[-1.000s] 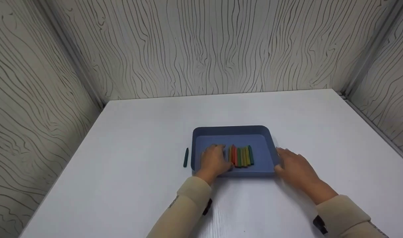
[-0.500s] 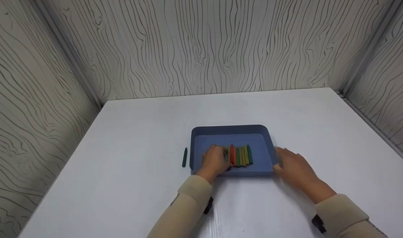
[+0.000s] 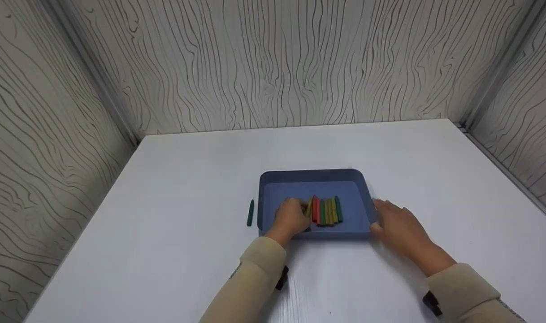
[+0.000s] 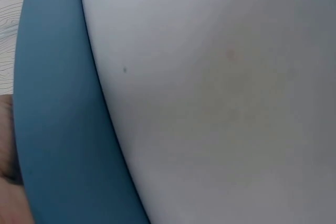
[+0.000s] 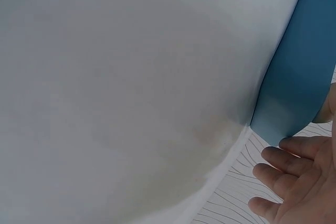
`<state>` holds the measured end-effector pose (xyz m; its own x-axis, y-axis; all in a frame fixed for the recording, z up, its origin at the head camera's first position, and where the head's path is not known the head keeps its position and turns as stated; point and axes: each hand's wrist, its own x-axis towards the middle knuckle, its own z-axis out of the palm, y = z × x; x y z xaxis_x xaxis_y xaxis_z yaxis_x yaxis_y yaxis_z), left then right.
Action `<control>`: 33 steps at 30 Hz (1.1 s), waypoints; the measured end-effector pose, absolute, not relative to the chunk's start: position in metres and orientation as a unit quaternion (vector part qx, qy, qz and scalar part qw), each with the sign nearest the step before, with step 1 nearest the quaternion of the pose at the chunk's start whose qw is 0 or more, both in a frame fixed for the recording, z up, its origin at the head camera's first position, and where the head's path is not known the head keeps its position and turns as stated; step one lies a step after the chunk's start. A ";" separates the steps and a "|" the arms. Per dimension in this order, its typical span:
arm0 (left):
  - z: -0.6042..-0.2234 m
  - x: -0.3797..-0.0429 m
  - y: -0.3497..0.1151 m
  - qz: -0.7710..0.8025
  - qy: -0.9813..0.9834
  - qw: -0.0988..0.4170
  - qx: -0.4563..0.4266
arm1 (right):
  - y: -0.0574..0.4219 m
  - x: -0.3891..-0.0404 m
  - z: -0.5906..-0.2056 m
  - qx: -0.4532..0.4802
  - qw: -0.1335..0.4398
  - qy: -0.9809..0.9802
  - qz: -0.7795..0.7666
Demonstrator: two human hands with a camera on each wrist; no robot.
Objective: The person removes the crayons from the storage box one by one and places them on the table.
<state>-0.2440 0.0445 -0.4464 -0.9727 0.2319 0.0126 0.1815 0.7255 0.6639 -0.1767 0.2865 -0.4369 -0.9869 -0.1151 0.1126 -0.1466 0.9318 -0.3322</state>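
In the head view, a blue tray (image 3: 353, 193) lies on the white table with a row of crayons (image 3: 329, 211) in it, coloured red, green, yellow and dark green. My left hand (image 3: 290, 219) reaches over the tray's near wall and pinches a yellow crayon (image 3: 309, 207), which leans at the row's left end. Its fingertips are partly hidden. My right hand (image 3: 400, 231) holds the tray's near right corner. In the right wrist view, the thumb shows at the rim and the fingers (image 5: 286, 163) are by the outer side.
One dark green crayon (image 3: 250, 213) lies on the white table (image 3: 188, 233), just left of the tray. Patterned wall panels (image 3: 273, 63) stand behind the table and on both sides. The left wrist view shows mostly the tray's outer wall (image 4: 63, 103).
The yellow crayon at the row's left end has tilted, with the left fingers drawn in around it. The right hand stays at the tray's corner.
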 end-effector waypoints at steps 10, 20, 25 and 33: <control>-0.444 -0.244 0.043 0.390 0.915 0.067 0.075 | 0.287 -0.176 -0.437 0.064 0.043 -0.981 0.175; -0.441 -0.245 0.039 0.434 0.895 0.075 0.072 | 0.287 -0.176 -0.438 0.067 0.050 -0.981 0.172; -0.436 -0.245 0.035 0.438 0.894 0.059 0.076 | 0.287 -0.177 -0.438 0.069 0.050 -0.983 0.165; -0.421 -0.243 0.021 0.451 0.888 0.027 0.084 | 0.287 -0.177 -0.437 0.070 0.046 -0.986 0.147</control>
<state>-0.2433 0.0209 -0.4211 -0.9845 0.1731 0.0282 0.1251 0.5800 0.8050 -0.1769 0.2875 -0.4371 -0.9859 -0.1245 0.1114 -0.1516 0.9470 -0.2831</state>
